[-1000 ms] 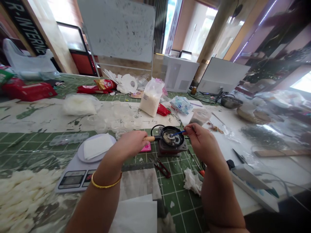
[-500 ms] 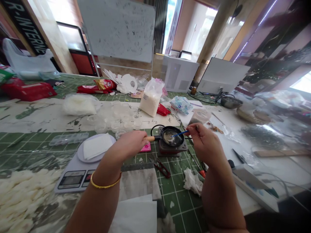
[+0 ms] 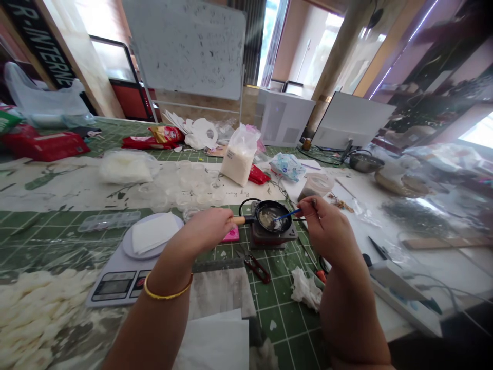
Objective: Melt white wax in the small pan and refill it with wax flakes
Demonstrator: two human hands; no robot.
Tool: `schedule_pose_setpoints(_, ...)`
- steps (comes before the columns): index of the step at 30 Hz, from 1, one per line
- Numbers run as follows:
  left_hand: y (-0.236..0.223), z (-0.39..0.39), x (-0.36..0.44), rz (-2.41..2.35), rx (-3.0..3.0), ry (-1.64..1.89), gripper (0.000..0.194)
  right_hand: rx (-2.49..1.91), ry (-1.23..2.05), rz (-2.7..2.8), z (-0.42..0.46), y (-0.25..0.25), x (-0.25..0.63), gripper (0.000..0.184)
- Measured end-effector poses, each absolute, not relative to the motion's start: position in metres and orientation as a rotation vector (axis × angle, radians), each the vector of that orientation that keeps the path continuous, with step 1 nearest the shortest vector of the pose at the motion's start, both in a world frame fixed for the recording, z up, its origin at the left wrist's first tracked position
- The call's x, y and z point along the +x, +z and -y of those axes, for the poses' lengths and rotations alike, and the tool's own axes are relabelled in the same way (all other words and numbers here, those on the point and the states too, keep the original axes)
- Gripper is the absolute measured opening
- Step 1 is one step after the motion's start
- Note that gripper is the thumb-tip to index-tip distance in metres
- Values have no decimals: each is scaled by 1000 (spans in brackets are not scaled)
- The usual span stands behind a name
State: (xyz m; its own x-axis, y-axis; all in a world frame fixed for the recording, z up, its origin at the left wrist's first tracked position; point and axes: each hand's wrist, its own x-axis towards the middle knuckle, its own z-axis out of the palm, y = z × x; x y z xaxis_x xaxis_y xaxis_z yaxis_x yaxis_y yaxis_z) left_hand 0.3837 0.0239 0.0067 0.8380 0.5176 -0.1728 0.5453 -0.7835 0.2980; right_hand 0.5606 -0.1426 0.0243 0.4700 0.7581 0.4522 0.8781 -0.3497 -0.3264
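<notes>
The left hand [image 3: 211, 226] is closed around the wooden handle [image 3: 240, 220] of a small black pan [image 3: 286, 224], and the right hand [image 3: 322, 222] pinches a blue stick [image 3: 291, 213], its lower end inside the pan. The pan sits on a small stove [image 3: 269, 239], between the two hands, with pale, partly clear stuff in it.

Just beside the stove, near the left hand, lies a pink piece [image 3: 231, 235]; nearer the wearer are red-handled snips [image 3: 259, 269] and, below the right hand, a crumpled tissue [image 3: 306, 289]. Left of the left forearm, a scale [image 3: 98, 300] bears folded white sheets [image 3: 154, 232]. Beyond the pan, a clear tub [image 3: 319, 184] and a bag of white grains [image 3: 239, 162] stand on the worktop [image 3: 281, 318].
</notes>
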Motion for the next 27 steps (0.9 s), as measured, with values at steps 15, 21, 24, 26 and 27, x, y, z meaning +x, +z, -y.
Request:
schedule_pose_setpoints(15,10,-23,383,-799,2659,-133,34,-2231,-360,1282,145,24,566,23)
schedule_pose_setpoints(21,8,-25,383,-796,2662,-122,34,-2248,-313,1329,144,25,563,23)
schedule_pose_setpoints(24,8,-24,383,-797,2660,-120,35,-2224,-333,1278,143,25,563,24)
schedule_pose_setpoints(26,9,-24,383,-799,2660,-122,36,-2245,-332,1263,143,25,564,24)
schedule_pose_setpoints(27,9,-24,383,-799,2660,-122,36,-2261,-323,1269,143,24,565,24)
